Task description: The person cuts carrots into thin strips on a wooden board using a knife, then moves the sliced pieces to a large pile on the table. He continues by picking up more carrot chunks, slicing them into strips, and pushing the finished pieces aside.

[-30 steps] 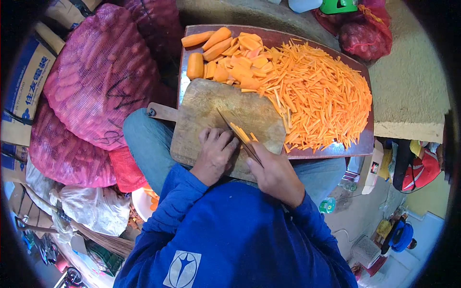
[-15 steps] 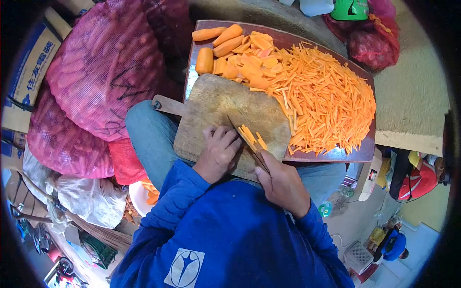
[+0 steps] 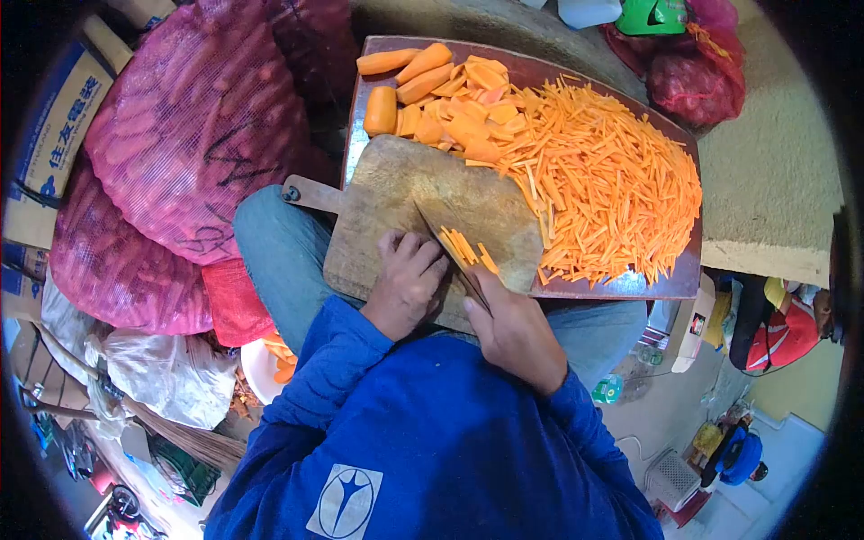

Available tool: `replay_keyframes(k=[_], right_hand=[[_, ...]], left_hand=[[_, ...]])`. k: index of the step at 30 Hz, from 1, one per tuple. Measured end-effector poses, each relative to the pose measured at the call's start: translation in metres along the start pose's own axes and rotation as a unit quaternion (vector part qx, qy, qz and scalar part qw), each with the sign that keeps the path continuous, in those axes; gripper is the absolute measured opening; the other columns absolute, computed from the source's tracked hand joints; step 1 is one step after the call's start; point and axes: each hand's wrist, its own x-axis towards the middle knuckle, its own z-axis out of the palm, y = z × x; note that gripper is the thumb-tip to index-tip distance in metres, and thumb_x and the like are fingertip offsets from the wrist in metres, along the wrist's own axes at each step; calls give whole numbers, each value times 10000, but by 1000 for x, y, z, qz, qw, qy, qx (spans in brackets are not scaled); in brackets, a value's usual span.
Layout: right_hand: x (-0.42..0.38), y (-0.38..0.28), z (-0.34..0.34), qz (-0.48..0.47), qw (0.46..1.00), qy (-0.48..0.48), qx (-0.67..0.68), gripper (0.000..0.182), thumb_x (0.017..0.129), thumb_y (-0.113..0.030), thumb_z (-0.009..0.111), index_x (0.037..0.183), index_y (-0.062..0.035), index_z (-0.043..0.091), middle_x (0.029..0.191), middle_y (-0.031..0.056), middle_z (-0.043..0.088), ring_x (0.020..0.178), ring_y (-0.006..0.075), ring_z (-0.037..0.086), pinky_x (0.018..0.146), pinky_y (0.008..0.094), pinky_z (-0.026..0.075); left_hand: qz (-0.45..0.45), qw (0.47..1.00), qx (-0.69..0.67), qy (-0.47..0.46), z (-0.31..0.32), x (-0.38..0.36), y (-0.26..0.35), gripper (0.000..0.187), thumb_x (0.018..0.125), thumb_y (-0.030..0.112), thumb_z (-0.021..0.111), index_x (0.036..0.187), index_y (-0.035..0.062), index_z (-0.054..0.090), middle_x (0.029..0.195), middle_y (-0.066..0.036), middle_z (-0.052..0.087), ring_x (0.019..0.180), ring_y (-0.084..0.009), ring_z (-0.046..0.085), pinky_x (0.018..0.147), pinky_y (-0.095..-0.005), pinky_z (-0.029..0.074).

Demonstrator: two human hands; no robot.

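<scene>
A worn wooden cutting board (image 3: 369,225) lies across my lap, its handle pointing left. My right hand (image 3: 515,331) grips a knife (image 3: 454,258) low on the board, the blade slanting up and left. Against the blade's left side, the curled fingers of my left hand (image 3: 410,281) press down on the board; whatever is under them is hidden. A few cut carrot sticks (image 3: 471,252) lie just right of the blade. Beyond the board, a large heap of carrot sticks (image 3: 612,180) covers the right part of a reddish-brown tabletop (image 3: 585,290).
Carrot slices (image 3: 468,121) and whole peeled carrots (image 3: 382,110) sit at the tabletop's far left. Big pink mesh sacks (image 3: 198,135) stand on my left, above a white bowl (image 3: 256,371) with carrot pieces. A red mesh bag (image 3: 697,85) rests on the ledge (image 3: 774,180) at right.
My right hand and the knife have shifted slightly left and away from me, bringing the blade nearer my left fingers. My left hand stays in nearly the same place.
</scene>
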Motion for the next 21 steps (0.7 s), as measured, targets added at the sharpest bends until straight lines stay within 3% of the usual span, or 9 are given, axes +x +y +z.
replay_keyframes(k=[4, 6, 13, 19, 21], right_hand=[[9, -5, -7, 2, 1000, -19, 4, 388, 1043, -113, 651, 1393, 29, 561, 963, 316, 718, 924, 519, 725, 773, 541, 565], [-4, -6, -12, 53, 997, -33, 39, 385, 1048, -122, 649, 1388, 34, 560, 948, 314, 713, 918, 517, 726, 772, 543, 563], [1, 2, -1, 22, 1000, -12, 8, 367, 1053, -130, 639, 1373, 37, 570, 905, 286, 710, 872, 508, 724, 754, 530, 561], [1, -3, -7, 13, 999, -22, 29, 372, 1057, -136, 641, 1374, 42, 566, 923, 323, 709, 901, 536, 712, 777, 544, 560], [-7, -9, -11, 65, 995, -32, 65, 305, 1060, -170, 632, 1289, 16, 552, 1008, 356, 705, 922, 579, 690, 764, 643, 538]], left_hand=[[3, 1000, 21, 15, -1, 2, 1, 374, 739, 93, 784, 1100, 3, 741, 1077, -111, 652, 1061, -322, 611, 1010, -541, 407], [4, 1000, 21, 19, -1, 2, 1, 373, 739, 88, 787, 1099, 2, 741, 1074, -109, 652, 1055, -321, 610, 1008, -539, 409], [5, 1000, 12, 19, -2, 2, 2, 389, 728, 58, 795, 1107, -6, 731, 1068, -115, 650, 1040, -324, 613, 1014, -546, 429], [12, 1000, 19, 19, -2, 0, 1, 380, 730, 65, 790, 1097, -11, 729, 1089, -126, 658, 1042, -328, 611, 1025, -553, 435], [3, 1000, 18, 17, 1, -2, 1, 374, 735, 67, 791, 1096, -8, 730, 1094, -127, 659, 1051, -327, 612, 1031, -555, 434]])
